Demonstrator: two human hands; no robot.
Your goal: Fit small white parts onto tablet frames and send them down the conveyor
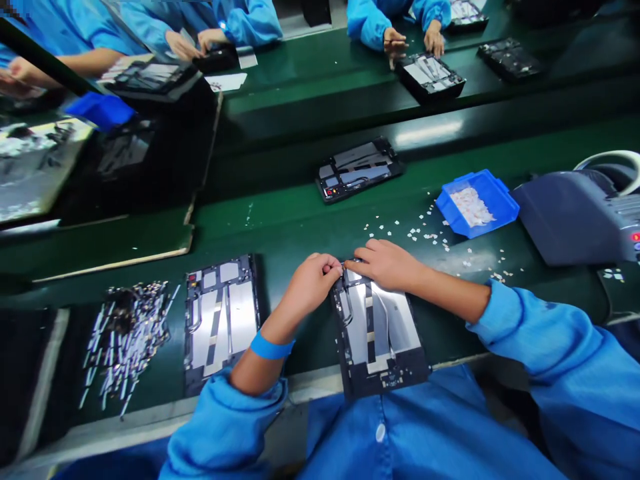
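Note:
An opened tablet [404,319], its silver battery area and dark flat cables exposed, lies at the bench's front edge, its lower end jutting over toward my body. My left hand [319,279] is closed in a pinch at its upper left corner. From the right, my right hand [384,262] reaches over the top edge with bent fingers, its fingertips meeting the left ones at that corner. Whatever lies between the fingertips is too small or hidden to make out. Left of my left forearm rests a second opened tablet [239,310].
A pile of thin strip-like parts [131,333] sits at left. Farther back lies another opened tablet [360,168]. Small white pieces [415,233] are scattered near a blue bin [493,220] holding more. A grey machine [565,213] stands at right. Co-workers' hands [434,40] work across the bench.

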